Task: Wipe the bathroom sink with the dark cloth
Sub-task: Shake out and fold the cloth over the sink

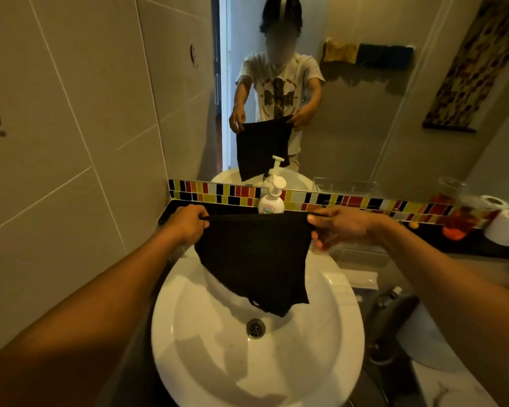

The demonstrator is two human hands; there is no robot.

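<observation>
Both hands pinch the top corners of the cloth (254, 259): the left hand (187, 223) has its fingers curled shut round one corner, and the right hand (340, 226) nips the other between thumb and fingertips, the lower fingers loose beneath. The cloth hangs stretched between them in the air over the back of the sink (329, 333), its bottom edge dangling just above the bowl and, as far as I can tell, not touching it.

It looks to me like the wiping has not begun. To do it well I'd gather or fold the cloth into one palm so it makes a pad, then press it into the bowl and sweep round the wall toward the drain (255, 328), finishing on the rim.

The soap bottle (271, 201) stands on the ledge right behind the cloth, easy to knock when reaching for the back rim. Toilet rolls (504, 226) and an orange bottle (460, 221) sit well off to the right, out of the way.
</observation>
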